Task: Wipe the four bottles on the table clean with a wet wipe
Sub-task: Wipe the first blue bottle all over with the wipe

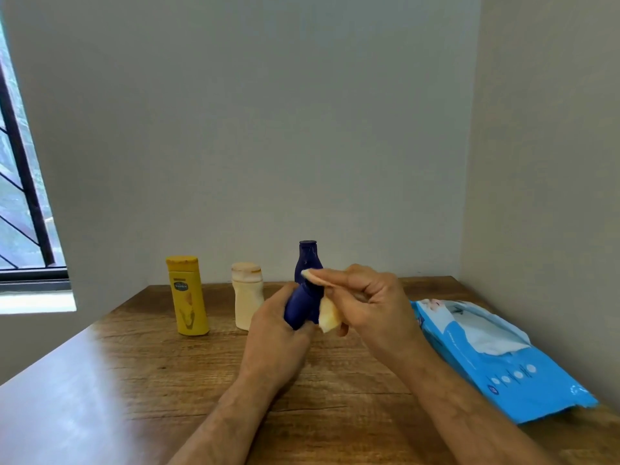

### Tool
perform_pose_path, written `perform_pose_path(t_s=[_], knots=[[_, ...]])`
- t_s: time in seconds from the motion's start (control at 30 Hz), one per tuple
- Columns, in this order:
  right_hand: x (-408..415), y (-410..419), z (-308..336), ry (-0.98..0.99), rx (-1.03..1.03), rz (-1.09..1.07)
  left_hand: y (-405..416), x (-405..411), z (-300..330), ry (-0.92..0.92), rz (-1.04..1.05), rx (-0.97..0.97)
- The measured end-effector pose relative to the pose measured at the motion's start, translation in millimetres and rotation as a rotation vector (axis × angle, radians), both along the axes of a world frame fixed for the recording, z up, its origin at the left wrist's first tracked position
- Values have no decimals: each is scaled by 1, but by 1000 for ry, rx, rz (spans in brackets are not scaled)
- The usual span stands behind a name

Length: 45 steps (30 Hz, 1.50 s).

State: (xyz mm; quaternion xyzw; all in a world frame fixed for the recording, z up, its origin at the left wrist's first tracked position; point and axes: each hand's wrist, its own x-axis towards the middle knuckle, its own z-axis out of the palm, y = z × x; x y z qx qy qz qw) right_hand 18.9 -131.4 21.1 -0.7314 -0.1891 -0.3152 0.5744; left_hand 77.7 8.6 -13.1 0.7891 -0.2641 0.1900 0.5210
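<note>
Hands work above the wooden worktop (188, 370): left hand (275, 333) grips a dark blue plastic bottle (307, 290) low down, right hand (365, 303) pinches a folded wet wipe (328, 317) against it. Turning the bottle should help reach every side.

A wooden table (188, 374) with a visible grain fits into the corner of the room, its left part washed pale by glare. A yellow bottle (186, 296) and a cream bottle (247, 295) stand upright near its far edge, the yellow one to the left, close together but apart. A blue wet-wipe pack (496, 355) lies flat on the right side, a white wipe showing at its opening.
</note>
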Motion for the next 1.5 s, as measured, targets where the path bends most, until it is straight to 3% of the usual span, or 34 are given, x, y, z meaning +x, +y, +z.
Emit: perform_pose_path(t_s=[0.1, 0.27, 0.4, 0.6, 0.83, 0.9, 1.07, 1.3, 1.37, 1.5], knots=[[1, 2, -1, 56, -74, 36, 3, 3, 0, 5, 27, -12], [2, -1, -1, -15, -44, -61, 4, 3, 0, -36, 54, -2], [3, 4, -4, 6, -179, -61, 5, 2, 1, -91, 105, 23], [6, -6, -3, -90, -133, -306, 8, 5, 2, -118, 239, 4], [4, 1, -1, -71, 2, -206, 2, 1, -2, -217, 162, 133], [3, 2, -1, -53, -34, -193, 2, -3, 0, -210, 138, 153], [2, -2, 0, -237, -149, -446, 0, -6, 6, -129, 188, 170], [6, 4, -9, -173, -460, -369, 1, -9, 3, -112, 170, 92], [4, 7, -8, -178, -379, -335, 1, -9, 3, -110, 152, 34], [0, 9, 2, -98, 102, -289, -4, -11, 5, -4, 0, -152]])
